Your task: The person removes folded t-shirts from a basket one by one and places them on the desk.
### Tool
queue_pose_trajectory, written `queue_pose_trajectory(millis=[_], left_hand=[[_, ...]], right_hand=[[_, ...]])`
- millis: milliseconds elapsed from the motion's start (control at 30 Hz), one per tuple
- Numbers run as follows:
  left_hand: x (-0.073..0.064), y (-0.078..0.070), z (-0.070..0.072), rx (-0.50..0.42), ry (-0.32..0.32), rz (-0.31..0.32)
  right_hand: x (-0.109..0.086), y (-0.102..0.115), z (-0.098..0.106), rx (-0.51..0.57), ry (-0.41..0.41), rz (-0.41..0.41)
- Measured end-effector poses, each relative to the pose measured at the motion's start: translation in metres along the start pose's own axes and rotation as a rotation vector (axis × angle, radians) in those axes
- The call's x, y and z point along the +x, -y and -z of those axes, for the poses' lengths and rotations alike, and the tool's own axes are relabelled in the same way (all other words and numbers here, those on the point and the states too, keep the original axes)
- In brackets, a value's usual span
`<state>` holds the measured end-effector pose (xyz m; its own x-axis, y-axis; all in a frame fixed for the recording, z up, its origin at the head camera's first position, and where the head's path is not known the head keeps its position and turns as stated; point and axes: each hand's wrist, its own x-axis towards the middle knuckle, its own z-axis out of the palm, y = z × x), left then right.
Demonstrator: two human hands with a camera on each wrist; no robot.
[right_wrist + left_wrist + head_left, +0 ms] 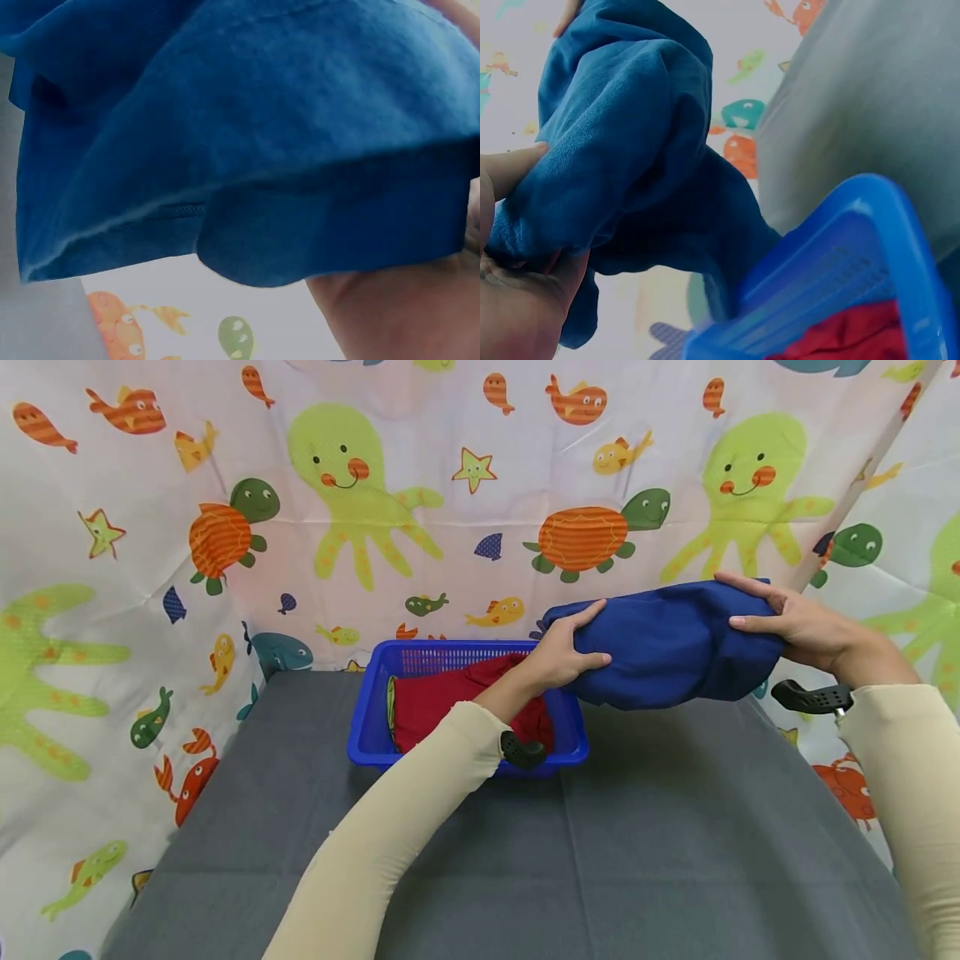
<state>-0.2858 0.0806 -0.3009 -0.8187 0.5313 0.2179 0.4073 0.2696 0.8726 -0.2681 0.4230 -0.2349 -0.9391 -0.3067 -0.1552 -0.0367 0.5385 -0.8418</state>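
Note:
A bundled dark blue cloth [667, 643] with stitched seams [180, 211] hangs in the air, right of and partly over the basket's right side. My left hand [558, 652] grips its left end, thumb on the near face. At the other end my right hand [817, 631] holds the cloth between thumb and fingers. In the left wrist view, a loose fold of the blue cloth [622, 127] droops close to the basket rim [870, 187]; whether they touch, I cannot tell. Red cloth [442, 702] lies inside the blue plastic basket [362, 718], partly hidden by my left forearm.
The basket stands on a grey cloth-covered table [465, 877], near its back edge. Behind and at both sides hangs a white curtain [450, 543] printed with sea animals. A strip of green fabric [391, 702] shows at the basket's left inside.

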Motion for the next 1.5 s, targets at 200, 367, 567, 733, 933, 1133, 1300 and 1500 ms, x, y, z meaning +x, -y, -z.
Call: queue_pose_trajectory(millis=[200,367,567,733,933,1133,1300,1500], left_hand=[[0.01,0.011,-0.017,-0.042,0.015,0.004],[0.015,0.022,-0.029,-0.025,0.032,0.043],[0.021,0.031,-0.042,0.012,0.033,0.085],[0.024,0.035,-0.052,0.021,0.046,0.155],[0.023,0.044,-0.063,0.038,0.067,0.223],[0.024,0.053,-0.074,0.044,0.077,0.247],[0.023,0.056,-0.078,0.016,0.071,0.271],[0.023,0.055,-0.083,-0.024,0.062,0.323]], right_hand=[[0.003,-0.023,0.004,0.076,0.004,0.002],[0.006,-0.041,0.0,0.083,-0.002,-0.037],[0.011,-0.056,-0.001,0.077,0.023,-0.076],[0.017,-0.07,-0.006,0.113,0.028,-0.086],[0.024,-0.097,-0.016,0.127,0.05,-0.106],[0.029,-0.115,-0.023,0.115,0.016,-0.16],[0.036,-0.119,-0.03,0.12,0.01,-0.185],[0.039,-0.122,-0.033,0.14,0.005,-0.205]])
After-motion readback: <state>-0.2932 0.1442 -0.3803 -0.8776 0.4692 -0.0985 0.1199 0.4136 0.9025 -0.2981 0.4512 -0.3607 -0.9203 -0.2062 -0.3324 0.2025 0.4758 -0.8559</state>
